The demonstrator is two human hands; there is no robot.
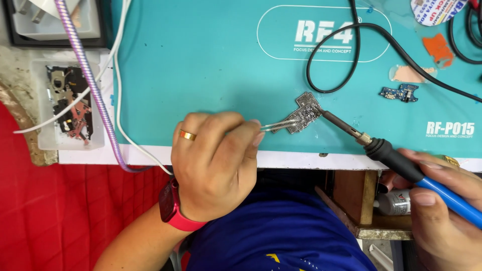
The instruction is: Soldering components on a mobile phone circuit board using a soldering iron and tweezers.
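Note:
My left hand [213,163], with a gold ring and a red wristwatch, is closed on metal tweezers [278,124] whose tips press on a small silver circuit board [304,114] lying on the teal work mat [201,65]. My right hand [442,211] grips a soldering iron [401,165] with a black collar and blue handle. The iron's tip touches the right side of the circuit board.
A small blue circuit board [400,93] lies at the right of the mat beside orange tape scraps [438,48]. A black cable [351,50] loops behind the work. At left are a clear tray of parts [68,108], white cables and a purple braided cable [90,80].

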